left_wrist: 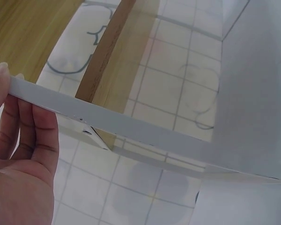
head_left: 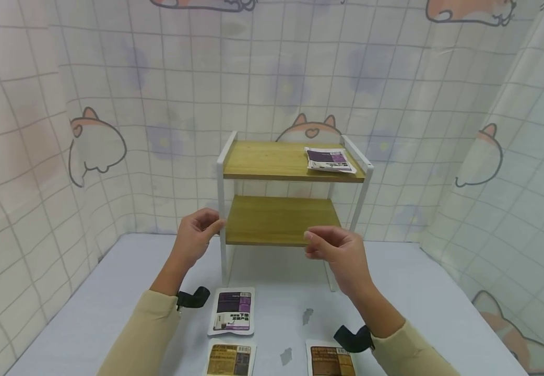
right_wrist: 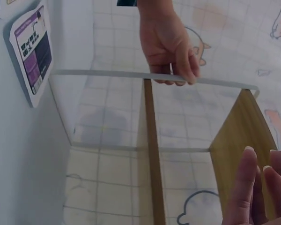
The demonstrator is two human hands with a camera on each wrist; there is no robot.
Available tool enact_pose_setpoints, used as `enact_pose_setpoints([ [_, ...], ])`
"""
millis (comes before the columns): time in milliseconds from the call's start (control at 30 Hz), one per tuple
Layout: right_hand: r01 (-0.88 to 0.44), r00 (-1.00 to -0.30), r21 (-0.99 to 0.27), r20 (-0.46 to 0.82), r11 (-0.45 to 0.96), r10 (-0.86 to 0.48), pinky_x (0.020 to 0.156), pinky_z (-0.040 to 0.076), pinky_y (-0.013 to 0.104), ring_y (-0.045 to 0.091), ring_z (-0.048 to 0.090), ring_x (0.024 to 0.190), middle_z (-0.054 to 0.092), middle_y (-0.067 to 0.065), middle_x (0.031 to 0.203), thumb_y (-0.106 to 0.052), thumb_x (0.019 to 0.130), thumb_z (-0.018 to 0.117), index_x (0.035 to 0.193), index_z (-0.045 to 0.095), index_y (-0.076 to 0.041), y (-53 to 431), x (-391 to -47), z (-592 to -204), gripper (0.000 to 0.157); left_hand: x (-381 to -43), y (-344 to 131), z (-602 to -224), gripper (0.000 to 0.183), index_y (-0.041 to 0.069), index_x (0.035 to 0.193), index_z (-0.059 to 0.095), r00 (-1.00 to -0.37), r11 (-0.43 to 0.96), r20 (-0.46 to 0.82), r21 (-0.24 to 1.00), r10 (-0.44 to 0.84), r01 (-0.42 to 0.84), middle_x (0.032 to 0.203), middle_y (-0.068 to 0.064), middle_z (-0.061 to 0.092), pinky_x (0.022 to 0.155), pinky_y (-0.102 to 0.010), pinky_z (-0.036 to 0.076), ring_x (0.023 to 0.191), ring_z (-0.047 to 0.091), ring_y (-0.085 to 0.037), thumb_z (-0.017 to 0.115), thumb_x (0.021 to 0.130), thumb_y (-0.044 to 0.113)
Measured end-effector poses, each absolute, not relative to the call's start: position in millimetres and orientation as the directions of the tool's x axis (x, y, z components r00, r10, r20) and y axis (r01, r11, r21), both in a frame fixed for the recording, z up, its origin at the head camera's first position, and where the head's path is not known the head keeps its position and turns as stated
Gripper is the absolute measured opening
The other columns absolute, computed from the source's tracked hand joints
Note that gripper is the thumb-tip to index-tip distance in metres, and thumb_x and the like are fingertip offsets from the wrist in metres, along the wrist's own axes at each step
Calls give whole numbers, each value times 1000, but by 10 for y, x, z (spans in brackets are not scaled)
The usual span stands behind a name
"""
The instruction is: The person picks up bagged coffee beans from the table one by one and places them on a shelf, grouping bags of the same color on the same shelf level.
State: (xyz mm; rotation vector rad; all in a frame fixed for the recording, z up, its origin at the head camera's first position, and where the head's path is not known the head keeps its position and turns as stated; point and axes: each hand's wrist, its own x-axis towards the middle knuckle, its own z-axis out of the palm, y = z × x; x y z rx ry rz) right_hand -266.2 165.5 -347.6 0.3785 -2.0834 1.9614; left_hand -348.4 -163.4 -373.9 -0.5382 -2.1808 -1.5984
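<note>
My left hand [head_left: 197, 237] grips the white left front post [left_wrist: 126, 124] of a two-tier shelf [head_left: 267, 158] with light wooden boards. In the left wrist view its thumb lies on one side of the post and the fingers on the other. My right hand [head_left: 344, 253] is in front of the lower board [head_left: 276, 219], near its right end, with fingers loosely bent and nothing held. A flat purple-and-white packet [head_left: 329, 160] lies on the right part of the upper board. Another purple-and-white packet [head_left: 232, 312] lies on the table before the shelf's left leg.
On the white table [head_left: 79, 313], a yellow packet [head_left: 229, 359] lies at the front, with a brown packet [head_left: 332, 360] farther right beside my right wrist. Both are cut off by the frame. Grid-patterned curtains [head_left: 182, 94] with cartoon animals enclose the table's back and sides.
</note>
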Motion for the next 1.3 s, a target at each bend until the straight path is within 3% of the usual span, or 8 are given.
enact_pose_setpoints([
  [233,-307,-951,-952,307,-11,-24,83,62,32,21,76,85,75,7,98,-22,93,78,113,72,1,1623,-2628,-3765,32,-3491,-1628,-3751,21,5,108,74,-842,279,534,800,73,531,96,-7,72,77,-26,57,84,63,-13,71,98,23],
  [467,-216,-975,-976,217,-39,-52,84,62,32,29,76,93,75,14,104,-17,92,78,118,68,9,1588,-2578,-4013,39,-3475,-1617,-3740,23,5,109,75,-848,280,526,806,69,522,97,-9,71,77,-22,56,84,63,-14,72,97,24],
  [633,-135,-986,-989,140,-52,-96,83,62,31,23,76,91,74,18,108,-15,90,79,117,69,8,1463,-2524,-4145,36,-3464,-1622,-3734,27,4,111,74,-858,270,509,818,69,508,100,-9,72,79,-23,57,87,64,-15,73,97,27],
  [900,-47,-974,-999,43,12,-222,87,61,29,19,73,101,71,21,120,-17,89,80,120,70,4,1265,-2419,-4294,39,-3452,-1629,-3747,26,4,112,74,-853,260,517,816,72,517,99,-13,72,78,-21,56,86,64,-13,72,97,24],
  [1200,-32,-966,-997,14,64,-259,87,61,31,16,72,100,74,12,116,-16,88,81,120,72,1,1117,-2397,-4346,37,-3462,-1645,-3748,25,1,114,74,-849,229,521,819,85,526,104,-23,72,78,-19,55,85,64,-11,71,98,19],
  [1300,-22,-962,-996,-2,86,-274,88,61,33,16,72,100,72,16,120,-15,88,81,123,70,1,1085,-2408,-4371,39,-3462,-1644,-3743,25,1,115,74,-850,225,519,821,88,524,105,-23,72,79,-19,56,86,65,-11,70,98,19],
])
